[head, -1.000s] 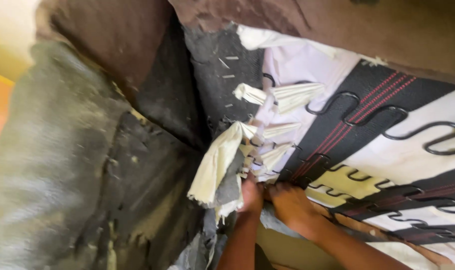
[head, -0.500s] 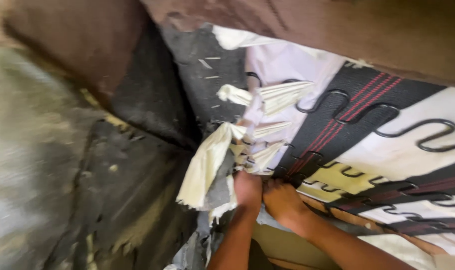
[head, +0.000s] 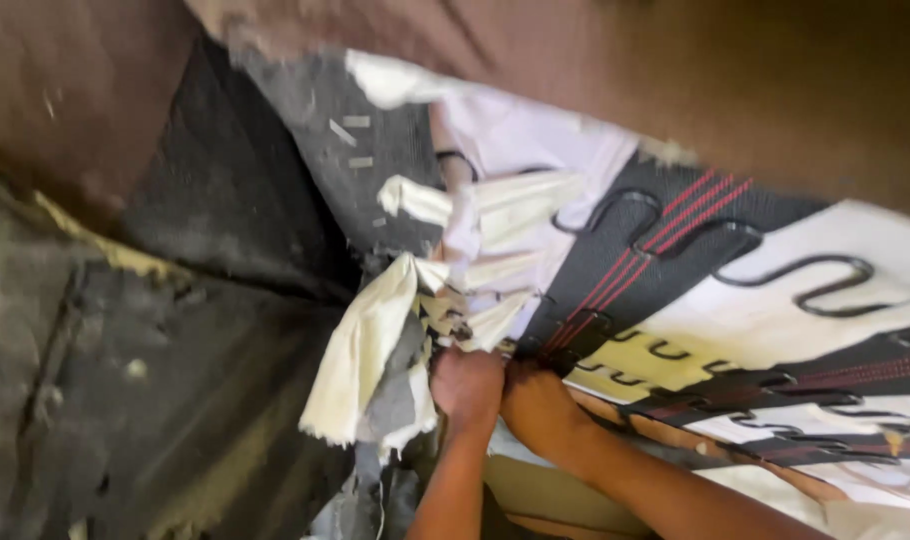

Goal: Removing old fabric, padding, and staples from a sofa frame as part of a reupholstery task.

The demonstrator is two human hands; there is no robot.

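**Q:** Where are your hands sitting at this moment?

**A:** You are pressing both hands together at the lower middle of the view, against the underside of an upholstered frame. Your left hand (head: 467, 385) is curling into a closed fist, and your right hand (head: 537, 400) is closing just beside it, the two touching. Both are bunching at the edge where the black webbing strap (head: 615, 290) with red stripes is meeting the wooden rail (head: 675, 432).

**Q:** What are they gripping?

**A:** You cannot tell exactly. The fingers are folding away from the camera, so what they are pinching is hidden. The strap end is running down directly into your right hand.

**Q:** Where is the loose fabric lying relative to your hands?

**A:** The cream fabric flap (head: 360, 365) is hanging just left of your left hand, touching its knuckles, with a frayed lower edge. More folded white strips (head: 495, 205) are fanning out above both hands.

**Q:** What is surrounding the work area?

**A:** The zigzag springs (head: 805, 285) are lying across the white backing (head: 775, 330) to the right, well apart from your hands. The dark grey cover cloth (head: 215, 200) is spreading away to the left.
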